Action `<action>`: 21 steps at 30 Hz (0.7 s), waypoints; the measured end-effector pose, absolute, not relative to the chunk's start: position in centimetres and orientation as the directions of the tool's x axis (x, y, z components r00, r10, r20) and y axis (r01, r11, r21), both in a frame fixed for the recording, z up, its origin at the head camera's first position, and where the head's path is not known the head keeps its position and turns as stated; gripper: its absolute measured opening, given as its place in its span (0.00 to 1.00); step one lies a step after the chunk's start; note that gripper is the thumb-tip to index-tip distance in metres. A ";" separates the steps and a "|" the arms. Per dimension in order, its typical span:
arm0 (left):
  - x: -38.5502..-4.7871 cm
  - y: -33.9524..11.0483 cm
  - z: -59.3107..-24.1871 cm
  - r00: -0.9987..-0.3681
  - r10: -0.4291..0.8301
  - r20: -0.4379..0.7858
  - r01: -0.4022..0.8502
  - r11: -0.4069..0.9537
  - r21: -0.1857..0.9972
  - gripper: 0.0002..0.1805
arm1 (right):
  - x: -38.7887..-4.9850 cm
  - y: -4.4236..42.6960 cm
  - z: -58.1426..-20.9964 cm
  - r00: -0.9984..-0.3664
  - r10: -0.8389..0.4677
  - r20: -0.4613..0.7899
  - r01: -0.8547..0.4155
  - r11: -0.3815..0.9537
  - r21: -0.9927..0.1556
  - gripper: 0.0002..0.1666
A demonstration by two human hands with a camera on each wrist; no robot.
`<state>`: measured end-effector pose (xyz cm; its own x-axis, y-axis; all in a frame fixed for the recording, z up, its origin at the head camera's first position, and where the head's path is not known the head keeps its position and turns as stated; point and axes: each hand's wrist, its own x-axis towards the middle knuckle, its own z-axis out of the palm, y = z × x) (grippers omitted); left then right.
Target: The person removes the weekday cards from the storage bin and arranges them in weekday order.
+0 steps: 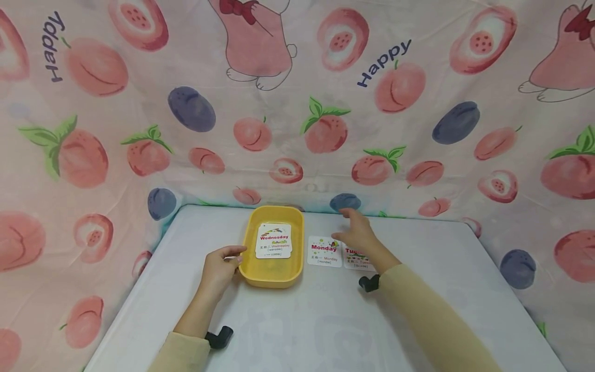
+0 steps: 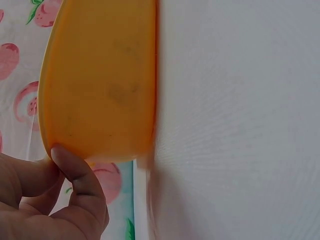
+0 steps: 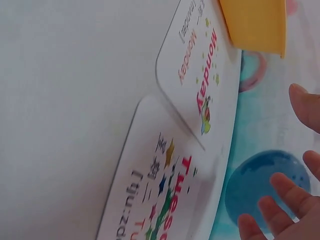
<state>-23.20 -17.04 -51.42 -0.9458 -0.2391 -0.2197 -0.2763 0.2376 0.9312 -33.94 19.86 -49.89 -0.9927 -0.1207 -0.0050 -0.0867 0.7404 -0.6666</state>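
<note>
A yellow tray (image 1: 271,279) stands on the table, and a small stack of cards with the Wednesday card (image 1: 273,241) on top lies in it. My left hand (image 1: 219,268) pinches the tray's left rim between thumb and fingers, as the left wrist view shows on the tray wall (image 2: 100,90). To the tray's right lie the Monday card (image 1: 324,251) and the Tuesday card (image 1: 358,262), side by side and face up. Above them hovers my right hand (image 1: 360,235), fingers spread and holding nothing; it partly hides the Tuesday card in the head view.
The white table (image 1: 297,330) reaches back to a fabric backdrop (image 1: 279,113) printed with peaches and rabbits. A black wrist mount (image 1: 219,337) sits at my left wrist and another black mount (image 1: 369,283) at my right.
</note>
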 end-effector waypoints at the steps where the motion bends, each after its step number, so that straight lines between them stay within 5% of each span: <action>1: -23.2 -17.0 -51.4 -0.946 -0.239 -0.221 -0.278 0.238 0.931 0.16 | -33.9 19.5 -49.9 -0.993 -0.119 -0.007 -0.084 0.742 -0.665 0.50; 21: -23.1 -17.0 -51.3 -0.945 -0.238 -0.223 -0.279 0.236 0.931 0.16 | -33.0 12.9 -48.7 -0.975 -0.219 0.036 -0.203 0.812 -0.547 0.58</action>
